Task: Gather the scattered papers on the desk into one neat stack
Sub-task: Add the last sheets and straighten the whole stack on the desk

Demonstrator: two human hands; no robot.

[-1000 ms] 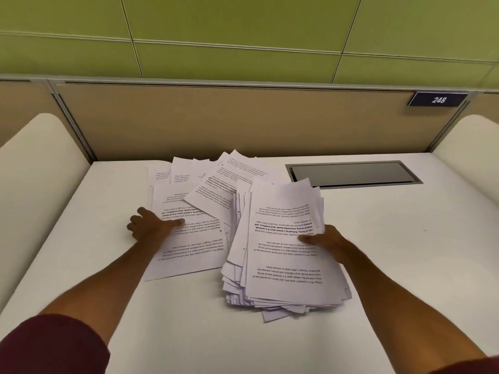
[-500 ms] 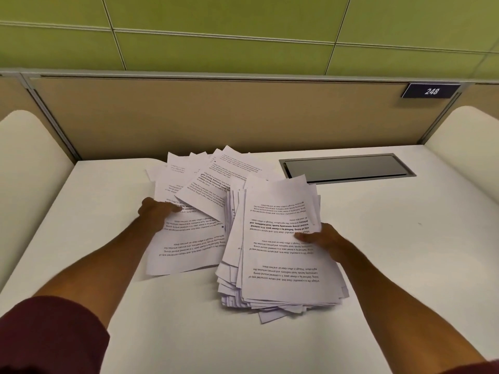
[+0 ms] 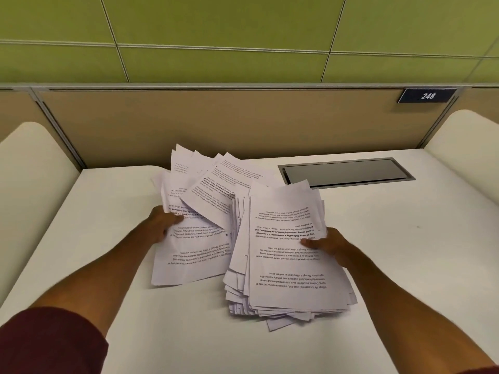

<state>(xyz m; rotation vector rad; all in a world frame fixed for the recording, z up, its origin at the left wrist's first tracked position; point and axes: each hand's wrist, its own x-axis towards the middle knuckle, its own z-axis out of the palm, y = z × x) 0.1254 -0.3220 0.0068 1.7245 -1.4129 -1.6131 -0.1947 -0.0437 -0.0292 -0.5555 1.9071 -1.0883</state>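
Both hands on paper. My left hand (image 3: 162,225) grips the loose sheets (image 3: 194,255) at their left edge, thumb laid on top across the print, fingers curled round the edge with their tips out of sight. From that grip the sheets fan away: the lowest page runs back toward me and lies on the desk (image 3: 108,211), while the ones beyond the thumb overlap at odd angles and tilt up toward the partition (image 3: 216,122). My right hand (image 3: 328,245) pinches the stack (image 3: 286,268) at its right edge — thumb pressed on the top page, the other fingers hidden behind or under the paper. The stack reaches left and toward me from that grip, resting on the desk, ragged, with corners poking out at its near end. Its left side meets the loose sheets between my two hands. Print on the top pages reads upside down from my side. Beyond the right hand's grip a grey hatch (image 3: 348,171) sits flush in the desk; further off and to the right, a dark plate (image 3: 428,96) reads 248. A dark red sleeve (image 3: 48,344) covers my left arm — nearest to me.
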